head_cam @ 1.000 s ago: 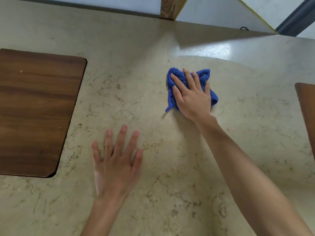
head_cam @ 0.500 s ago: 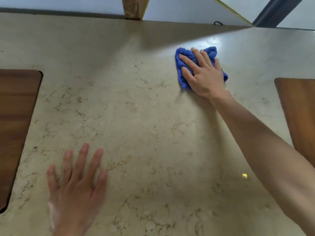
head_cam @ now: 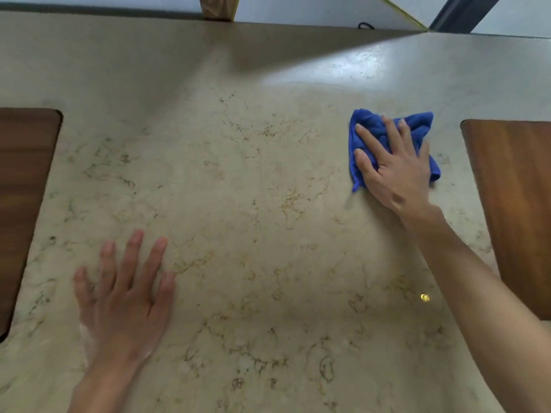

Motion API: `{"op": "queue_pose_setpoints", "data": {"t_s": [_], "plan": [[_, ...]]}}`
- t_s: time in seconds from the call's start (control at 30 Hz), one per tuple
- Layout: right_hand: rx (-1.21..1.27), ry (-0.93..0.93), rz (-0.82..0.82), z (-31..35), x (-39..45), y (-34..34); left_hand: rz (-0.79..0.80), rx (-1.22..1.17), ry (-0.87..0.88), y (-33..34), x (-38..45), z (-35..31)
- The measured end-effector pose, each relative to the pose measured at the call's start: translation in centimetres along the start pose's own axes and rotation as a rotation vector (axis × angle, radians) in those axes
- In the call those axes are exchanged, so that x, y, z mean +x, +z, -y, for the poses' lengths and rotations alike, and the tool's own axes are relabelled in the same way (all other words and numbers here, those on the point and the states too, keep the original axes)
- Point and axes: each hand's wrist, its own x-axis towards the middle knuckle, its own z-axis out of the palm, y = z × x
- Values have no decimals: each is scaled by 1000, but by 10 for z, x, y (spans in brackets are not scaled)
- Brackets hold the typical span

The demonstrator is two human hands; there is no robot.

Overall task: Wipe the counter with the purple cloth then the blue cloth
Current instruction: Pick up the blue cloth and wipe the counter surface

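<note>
A crumpled blue cloth (head_cam: 369,126) lies on the beige marbled counter (head_cam: 253,189) at the right. My right hand (head_cam: 393,168) presses flat on top of it, fingers spread, covering most of the cloth. Near the front left, my left hand (head_cam: 125,296) rests palm down on the bare counter with its fingers apart and nothing in it. No purple cloth is in view.
A dark wooden panel (head_cam: 24,204) is set into the counter at the left edge and another (head_cam: 518,204) at the right edge, close to the cloth. A wall and a wooden post (head_cam: 219,7) run along the back. A small yellow glint (head_cam: 425,297) marks the counter.
My right hand has slid the blue cloth across the counter to the right, close to the right wooden panel. My left hand stays flat on the counter while the view shifts.
</note>
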Motion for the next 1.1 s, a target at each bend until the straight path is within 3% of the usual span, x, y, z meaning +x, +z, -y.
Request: {"op": "queue_pose_setpoints", "data": {"t_s": [0.17,0.3,0.4,0.5,0.7,0.87,1.0,1.1], "plan": [[-47,-38,-48,22,-114,9,-10,-14,2,0,0,0],[-21,-32,33,32,-224,22,-5,-16,8,0,0,1],[-41,-74,-38,39,-301,30,4,-4,10,-1,-1,2],[-50,-94,-60,47,-331,33,17,-7,8,-1,-2,3],[-41,-26,-13,55,-262,28,38,25,19,-4,-2,1],[-77,-85,14,62,-192,23,21,69,17,3,-1,4],[-83,-128,-77,97,-77,19,28,26,21,2,1,2],[39,-95,25,136,9,21,20,50,21,-1,-1,2]]}}
